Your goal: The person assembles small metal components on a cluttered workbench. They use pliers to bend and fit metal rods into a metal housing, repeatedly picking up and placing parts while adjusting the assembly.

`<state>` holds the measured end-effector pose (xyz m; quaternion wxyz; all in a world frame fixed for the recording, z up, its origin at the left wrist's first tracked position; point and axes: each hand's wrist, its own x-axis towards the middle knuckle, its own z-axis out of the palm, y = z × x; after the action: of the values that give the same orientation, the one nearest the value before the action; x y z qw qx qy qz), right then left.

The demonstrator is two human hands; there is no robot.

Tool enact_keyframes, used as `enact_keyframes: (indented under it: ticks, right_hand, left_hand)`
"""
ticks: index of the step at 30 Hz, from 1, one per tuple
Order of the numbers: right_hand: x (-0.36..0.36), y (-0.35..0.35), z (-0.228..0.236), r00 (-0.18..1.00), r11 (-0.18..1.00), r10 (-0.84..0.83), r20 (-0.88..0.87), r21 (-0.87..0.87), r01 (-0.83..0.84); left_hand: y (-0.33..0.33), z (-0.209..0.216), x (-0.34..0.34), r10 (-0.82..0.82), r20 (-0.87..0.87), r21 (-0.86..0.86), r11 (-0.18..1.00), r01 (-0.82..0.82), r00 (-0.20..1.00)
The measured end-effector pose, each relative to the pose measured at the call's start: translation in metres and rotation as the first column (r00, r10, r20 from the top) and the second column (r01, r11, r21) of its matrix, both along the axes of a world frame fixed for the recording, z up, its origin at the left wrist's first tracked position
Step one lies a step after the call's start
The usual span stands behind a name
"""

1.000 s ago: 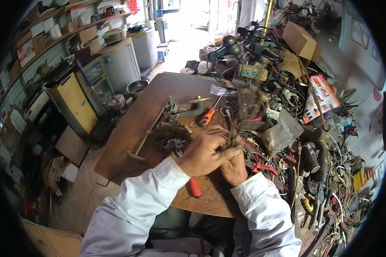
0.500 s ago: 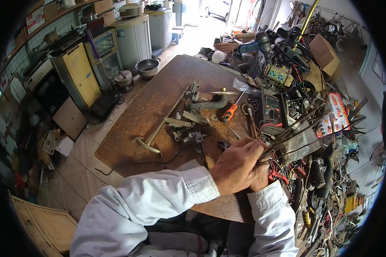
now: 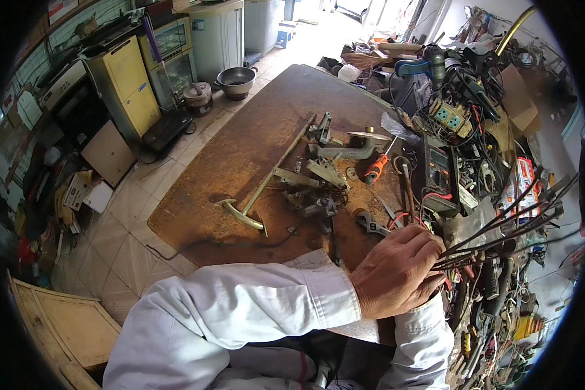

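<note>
The left hand (image 3: 396, 270) is closed around dark wires (image 3: 484, 244) that fan out rightward; the right hand (image 3: 429, 289), mostly hidden behind, has an unclear grip. Just beyond lies a wrench (image 3: 372, 223); open table (image 3: 253, 130) stretches to the far-left edge.

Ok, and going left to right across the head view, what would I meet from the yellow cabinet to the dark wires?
Yellow cabinet, lidded pot on the floor, bent metal rod, your left hand, dark wires.
</note>
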<state>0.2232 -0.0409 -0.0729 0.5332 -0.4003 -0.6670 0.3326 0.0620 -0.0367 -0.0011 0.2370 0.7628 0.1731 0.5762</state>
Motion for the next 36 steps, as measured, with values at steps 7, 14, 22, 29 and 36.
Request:
enact_keyframes:
  ticks: [7,14,22,29,36]
  right_hand:
    - [-0.028,0.006,0.049,0.914,0.976,-0.212,-0.345,-0.121,0.180]
    - [0.007,0.029,0.053,0.828,0.936,-0.342,-0.443,-0.235,0.261]
    - [0.018,0.035,0.059,0.763,0.918,-0.396,-0.511,-0.253,0.307]
    - [0.019,0.033,0.063,0.749,0.911,-0.404,-0.525,-0.304,0.279]
    - [0.021,0.034,0.060,0.778,0.919,-0.388,-0.494,-0.275,0.284]
  left_hand:
    - [0.049,0.021,-0.039,0.312,-0.278,0.063,0.950,-0.307,0.908]
    - [0.086,0.013,-0.090,0.431,-0.763,0.101,0.815,-0.571,0.481]
    - [0.078,0.008,-0.069,0.509,-0.816,0.334,0.802,-0.495,0.273]
    - [0.081,0.007,-0.060,0.428,-0.889,0.308,0.822,-0.479,0.162]
    - [0.080,0.009,-0.058,0.437,-0.885,0.312,0.813,-0.492,0.161]
